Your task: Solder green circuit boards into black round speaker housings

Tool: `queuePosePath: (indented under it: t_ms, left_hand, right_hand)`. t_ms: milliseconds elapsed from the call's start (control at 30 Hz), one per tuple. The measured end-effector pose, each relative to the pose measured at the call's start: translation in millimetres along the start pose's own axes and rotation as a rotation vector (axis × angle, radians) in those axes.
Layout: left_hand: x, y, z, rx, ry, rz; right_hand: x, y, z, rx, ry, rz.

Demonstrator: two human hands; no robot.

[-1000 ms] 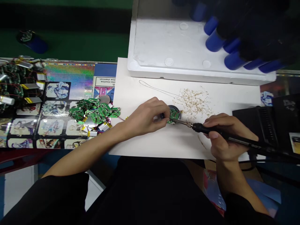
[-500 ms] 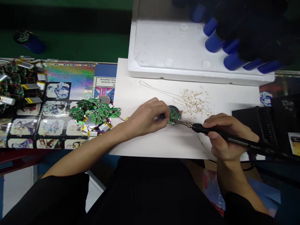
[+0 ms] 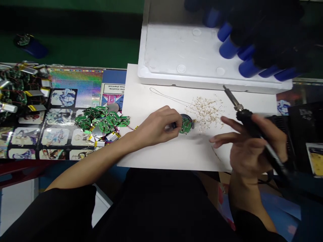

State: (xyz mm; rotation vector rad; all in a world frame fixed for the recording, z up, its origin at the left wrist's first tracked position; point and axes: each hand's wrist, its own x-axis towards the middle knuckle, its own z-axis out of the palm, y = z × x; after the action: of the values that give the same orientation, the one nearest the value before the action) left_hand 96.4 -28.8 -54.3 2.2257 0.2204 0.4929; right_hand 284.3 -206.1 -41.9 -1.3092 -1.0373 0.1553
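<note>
Left hand: My left hand (image 3: 153, 129) is clenched in a fingertip pinch at the edge of a green circuit board (image 3: 187, 126), with a small black part (image 3: 174, 125) between the fingers.

Right hand: My right hand (image 3: 248, 149) is grasping a soldering iron (image 3: 243, 116) with its fingers spread, the metal tip angled up and well clear of the board.

Things: The board lies on a round dark disc (image 3: 183, 117) on a white paper sheet (image 3: 151, 149). Just beside it is a scatter of pale crumbs (image 3: 207, 112), and a thin wire loop (image 3: 171, 98) lies nearer the far edge.

Handling: I judge that a steady pinch at the board's edge keeps my fingers away from the work area, while the hot tip is safest pointed away from both hand and paper.

Rest: A white foam tray (image 3: 176, 50) stands beyond the sheet, with blue cylinders (image 3: 248, 69) at its far corner. To the left, a heap of green boards with pouch cells (image 3: 101, 119) sits on a printed holographic mat (image 3: 75, 84). A black soldering station (image 3: 302, 114) sits at right.

Hidden: A dark blur covers the top right, and I cannot make out what it is. My left fingers hide part of the board, and the small black part is too small to identify.
</note>
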Motion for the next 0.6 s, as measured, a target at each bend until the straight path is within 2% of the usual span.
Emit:
queuePosePath:
  t_ms: [100,233,333,467,600]
  left_hand:
    - [0,-1,0.5,0.008,0.009,0.011]
    - [-1,-1,0.3,0.011,0.013,0.033]
    - [-2,-1,-0.4,0.01,0.02,0.028]
    - [-3,-2,-0.5,-0.009,0.018,0.021]
    - [-3,-5,2.5,-0.023,0.051,0.098]
  right_hand:
    - [-11,1,9,-0.088,-0.131,0.05]
    - [-18,11,17,-0.28,-0.342,-0.027]
    - [-18,18,22,-0.327,-0.376,-0.083]
    - [-13,21,21,-0.354,-0.405,-0.073]
    - [-4,22,14,-0.324,-0.453,-0.061]
